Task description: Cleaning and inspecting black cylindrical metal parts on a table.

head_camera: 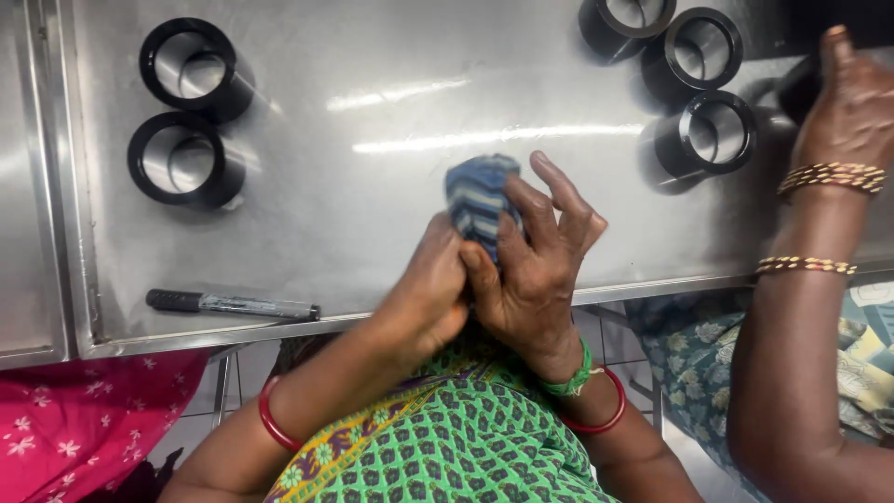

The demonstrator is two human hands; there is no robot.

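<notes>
**A:** So what's the grip here? Looks like both hands are bunched on that blue striped cloth [479, 197], held just above the bench [391, 56] edge.

**B:** Yeah. Left hand [430, 289] is closed around the lower part of the cloth, a bit blurred. Right hand [533, 270] pins it with thumb and a finger, the other fingers fanned out loose and pointing away from the body. Wrists nearly touching, forearms meeting in a V over the lap.

**A:** Anything likely to go sideways?

**B:** My guess: the right hand's hold is only partial, so the cloth could slip out and drop off the bench edge. The marker [233, 304], left of the cloth and close to that edge, could get nudged off by an elbow.

**A:** And the black rings?

**B:** Two rings [186, 116] far left of the cloth, three more [694, 88] to its upper right, beside another person's hand [847, 102]. Reaching there risks bumping that arm.
</notes>
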